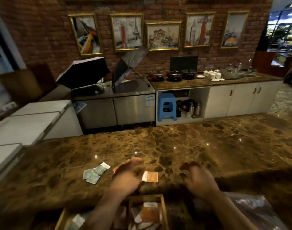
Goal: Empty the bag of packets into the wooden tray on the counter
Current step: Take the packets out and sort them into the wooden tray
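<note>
My left hand (pixel 126 177) hovers low over the marble counter, blurred, fingers spread. Its fingertips overlap the left edge of an orange packet (pixel 151 176); whether they grip it is unclear. A second orange packet (pixel 116 169) peeks out behind that hand. A few green packets (pixel 95 173) lie to the left. My right hand (pixel 199 179) is curled, fingertips down on the counter, holding nothing. The wooden tray (pixel 163 211) sits at the near edge under my forearms, with orange and white packets in its compartments. The clear plastic bag (pixel 251 211) lies slumped at the lower right.
The brown marble counter (pixel 191 143) stretches wide beyond my hands. White chest lids (pixel 30 120) stand at the left. Across the aisle are a steel fridge unit, two open umbrellas, a blue stool (pixel 167 107) and pots on a back counter.
</note>
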Demonstrator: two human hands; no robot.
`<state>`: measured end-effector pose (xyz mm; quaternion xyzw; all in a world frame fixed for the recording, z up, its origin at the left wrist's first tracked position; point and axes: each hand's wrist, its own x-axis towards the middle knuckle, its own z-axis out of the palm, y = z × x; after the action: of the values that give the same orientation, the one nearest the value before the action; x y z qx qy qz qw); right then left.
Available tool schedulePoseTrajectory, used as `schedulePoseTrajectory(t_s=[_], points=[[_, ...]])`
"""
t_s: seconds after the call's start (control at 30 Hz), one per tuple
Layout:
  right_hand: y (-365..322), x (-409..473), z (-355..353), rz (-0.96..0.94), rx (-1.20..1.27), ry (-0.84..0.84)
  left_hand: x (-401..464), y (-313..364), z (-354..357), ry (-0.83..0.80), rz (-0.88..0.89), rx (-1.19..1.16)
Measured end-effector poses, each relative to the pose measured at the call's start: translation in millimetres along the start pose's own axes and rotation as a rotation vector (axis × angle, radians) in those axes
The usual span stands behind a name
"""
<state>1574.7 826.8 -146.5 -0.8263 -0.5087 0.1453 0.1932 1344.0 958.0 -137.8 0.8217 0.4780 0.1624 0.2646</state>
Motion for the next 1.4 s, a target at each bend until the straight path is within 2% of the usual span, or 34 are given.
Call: schedulePoseTrajectory(t_s=[0.1, 0.2, 0.4, 0.5, 0.63, 0.73, 0.87, 1.0, 1.1, 1.27, 1.4], points=[[-37.1, 21.0, 27.3, 0.035, -0.017, -0.129, 15.9, -52.9, -18.9, 0.045, -0.089, 0.036], [-70.0, 41.4, 51.1, -0.025, -0.076, -0.139, 30.6, -91.7, -23.0, -0.034, -0.146, 0.068], [-89.8, 56.4, 81.7, -0.021, -0.146, -0.174, 53.1, -113.6, -8.9, -0.168, -0.031, 0.188], [-91.6, 62.7, 89.4, -0.02, -0.142, -0.178, 59.2, -111.9, -2.9, -0.154, 0.029, 0.337], [-89.5, 71.3, 97.8, -0.061, -0.141, -0.164, 64.8, -114.4, 5.0, -0.141, 0.012, 0.45], [-89.0, 78.6, 102.4, -0.143, -0.168, -0.115, 69.2, -116.2, 1.3, -0.142, -0.033, 0.397], [-89.2, 88.9, 100.9, -0.152, -0.152, -0.15, 68.9, -116.5, -5.6, -0.138, -0.123, 0.158], [-92.7, 103.9, 94.1, -0.105, -0.139, -0.231, 66.9, -117.5, -21.8, -0.035, -0.196, -0.03], [-112.0, 115.3, 84.6, -0.095, -0.07, -0.265, 62.7, -120.6, -37.6, 0.064, -0.264, -0.082], [-156.6, 131.1, 94.0, -0.361, -0.051, -0.411, 47.9, -142.0, -60.9, 0.177, -0.326, -0.127], [-184.9, 138.6, 120.5, -0.53, -0.184, -0.558, 30.1, -161.7, -76.8, 0.215, -0.375, -0.136]])
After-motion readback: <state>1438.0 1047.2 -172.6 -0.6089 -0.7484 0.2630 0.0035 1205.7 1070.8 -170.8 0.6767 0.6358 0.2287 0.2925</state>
